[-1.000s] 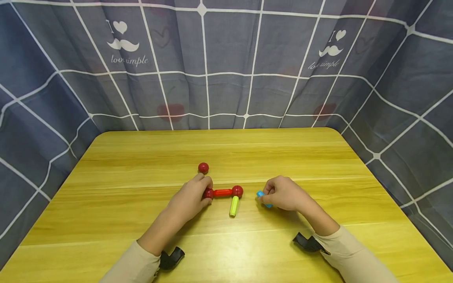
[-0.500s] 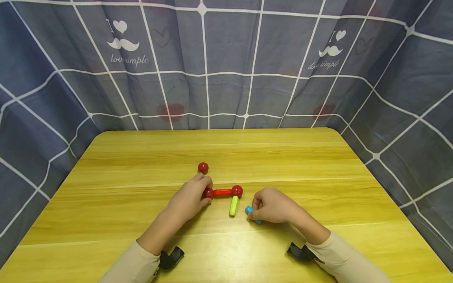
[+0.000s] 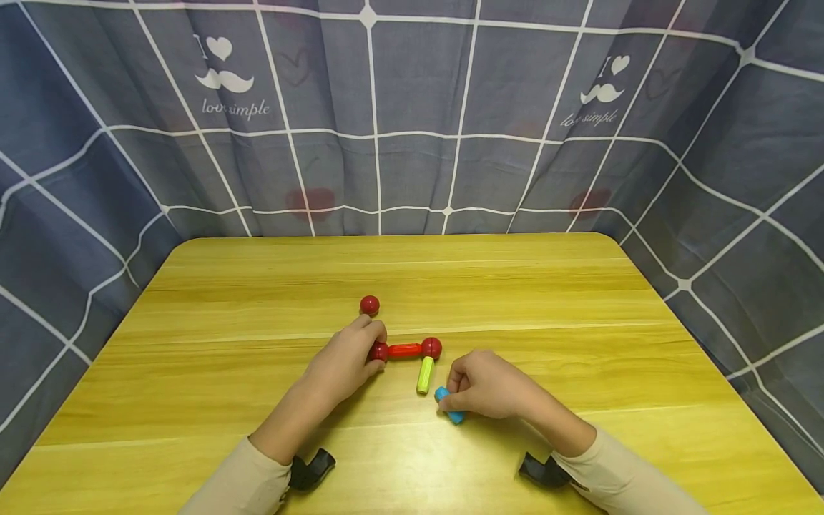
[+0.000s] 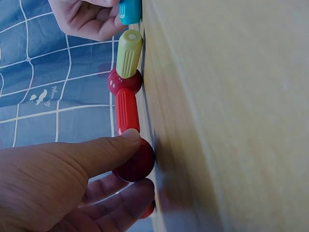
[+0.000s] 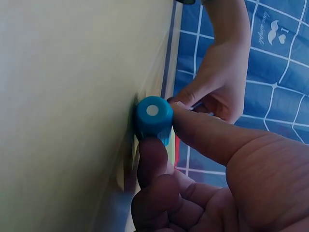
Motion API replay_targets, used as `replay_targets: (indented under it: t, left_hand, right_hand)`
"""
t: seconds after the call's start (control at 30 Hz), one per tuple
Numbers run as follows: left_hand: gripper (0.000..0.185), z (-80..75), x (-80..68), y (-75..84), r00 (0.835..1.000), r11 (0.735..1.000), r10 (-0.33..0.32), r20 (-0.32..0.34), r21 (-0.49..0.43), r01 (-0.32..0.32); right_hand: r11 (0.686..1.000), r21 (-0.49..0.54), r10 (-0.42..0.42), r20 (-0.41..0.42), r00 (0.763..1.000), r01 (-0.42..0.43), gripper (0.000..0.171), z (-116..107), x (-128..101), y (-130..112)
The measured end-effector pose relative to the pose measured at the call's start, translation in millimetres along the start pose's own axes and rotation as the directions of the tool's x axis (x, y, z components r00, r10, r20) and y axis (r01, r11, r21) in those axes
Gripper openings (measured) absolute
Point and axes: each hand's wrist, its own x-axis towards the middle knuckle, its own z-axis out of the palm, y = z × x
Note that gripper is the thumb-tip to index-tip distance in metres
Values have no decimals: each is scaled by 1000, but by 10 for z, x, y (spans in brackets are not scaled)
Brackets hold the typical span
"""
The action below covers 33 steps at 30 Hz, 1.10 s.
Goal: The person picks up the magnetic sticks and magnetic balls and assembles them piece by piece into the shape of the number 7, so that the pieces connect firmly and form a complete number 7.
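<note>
My left hand (image 3: 344, 359) grips a dark red ball (image 4: 136, 163) between thumb and fingers. A red rod (image 3: 405, 350) joins that ball to a second red ball (image 3: 432, 348). From the second ball a yellow-green rod (image 3: 425, 375) points toward the near side. My right hand (image 3: 489, 386) pinches a blue rod (image 5: 153, 116) between thumb and fingers, close to the tabletop. The blue rod lies just right of the yellow-green rod's free end, apart from it. A pale round spot shows on the end face of the blue rod and of the yellow-green one.
A loose red ball (image 3: 370, 305) sits beyond my left fingertips. The wooden table (image 3: 257, 286) reaches back to a grey-blue checked curtain (image 3: 412, 93), which also hangs on both sides. A black strap piece hangs at each wrist.
My right hand has slid left and nearer with the blue rod, from farther right to beside the yellow-green rod's end. The left hand and the joined pieces have stayed nearly still.
</note>
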Motion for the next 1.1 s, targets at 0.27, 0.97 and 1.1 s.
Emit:
replay_targets:
  t: [0.27, 0.97, 1.1]
  left_hand:
    - [31, 3, 0, -1, 1000, 1000, 7, -9, 3, -7]
    - [31, -4, -6, 10, 1000, 1000, 0, 2, 10, 0]
    - [32, -11, -10, 7, 1000, 1000, 0, 2, 9, -1]
  right_hand:
    - [1000, -10, -6, 24, 1000, 6, 22, 91, 8, -65]
    - [993, -102, -56, -15, 998, 54, 32, 242, 93, -127]
    - [993, -90, -81, -6, 997, 81, 27, 240, 83, -149]
